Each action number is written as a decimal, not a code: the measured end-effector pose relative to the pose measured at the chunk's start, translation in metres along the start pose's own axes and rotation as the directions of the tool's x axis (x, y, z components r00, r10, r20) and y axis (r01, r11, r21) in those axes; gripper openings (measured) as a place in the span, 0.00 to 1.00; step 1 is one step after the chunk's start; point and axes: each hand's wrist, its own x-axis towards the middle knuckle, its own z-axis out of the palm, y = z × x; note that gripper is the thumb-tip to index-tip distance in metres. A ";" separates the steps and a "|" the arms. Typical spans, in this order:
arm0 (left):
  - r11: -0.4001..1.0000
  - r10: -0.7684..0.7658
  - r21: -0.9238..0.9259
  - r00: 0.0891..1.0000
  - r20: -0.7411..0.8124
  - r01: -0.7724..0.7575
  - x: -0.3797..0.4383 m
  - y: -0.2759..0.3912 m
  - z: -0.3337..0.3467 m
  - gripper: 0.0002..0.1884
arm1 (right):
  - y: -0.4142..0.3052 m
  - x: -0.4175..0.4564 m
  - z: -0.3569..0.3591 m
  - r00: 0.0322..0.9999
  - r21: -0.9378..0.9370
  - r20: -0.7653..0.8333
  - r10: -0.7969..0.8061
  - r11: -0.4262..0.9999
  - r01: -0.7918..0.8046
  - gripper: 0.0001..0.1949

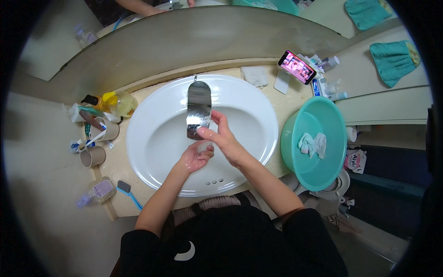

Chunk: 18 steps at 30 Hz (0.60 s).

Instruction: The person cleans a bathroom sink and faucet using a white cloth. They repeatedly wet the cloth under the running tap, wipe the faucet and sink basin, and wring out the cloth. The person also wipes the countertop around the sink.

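A broad chrome faucet (pixel 199 110) reaches over a white oval washbasin (pixel 166 138). My right hand (pixel 226 140) is at the faucet's lower right, thumb and fingers apart. Its thumb tip overlaps the faucet's front end, and the fingers are beside the right edge; whether they press on it is unclear. Just below the faucet, my left hand (pixel 197 157) is turned palm up with curled fingers and looks wet. Something clear or whitish shows at its fingers; I cannot tell whether it is water, foam or an object.
On the right, a green plastic basin (pixel 313 176) holds small wet cloths (pixel 313 145). A phone (pixel 297 67) stands behind it, near a folded cloth (pixel 255 76). Pump bottles (pixel 124 104), cups (pixel 92 156), a clear bottle (pixel 103 189) and a blue-handled brush (pixel 129 194) are on the left counter.
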 end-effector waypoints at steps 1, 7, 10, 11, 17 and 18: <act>0.999 0.027 0.022 0.999 -0.031 -0.026 -0.005 -0.001 -0.001 0.10 | 0.006 -0.003 0.000 0.997 -0.141 -0.057 -0.047 0.989 0.038 0.46; 0.933 -0.076 0.353 0.997 0.011 0.067 -0.013 0.008 -0.016 0.06 | 0.072 -0.017 -0.040 0.927 -0.360 0.083 -0.365 0.857 0.370 0.36; 0.769 -0.289 0.566 0.951 -0.105 0.296 -0.016 0.014 -0.013 0.06 | 0.083 -0.012 -0.055 0.760 -0.660 0.517 -0.392 0.383 0.646 0.31; 0.694 -0.259 0.651 0.950 -0.174 0.308 -0.015 0.011 -0.010 0.07 | 0.086 -0.010 -0.055 0.693 -0.659 0.646 -0.320 0.223 0.718 0.32; 0.230 -0.293 0.862 0.877 -0.381 0.451 -0.001 0.008 0.013 0.14 | 0.113 0.019 -0.049 0.739 -0.715 0.655 -0.160 0.188 0.674 0.20; 0.123 -0.173 0.870 0.874 -0.455 0.477 -0.003 0.002 0.029 0.14 | 0.115 0.025 -0.050 0.763 -0.755 0.640 -0.087 0.110 0.646 0.18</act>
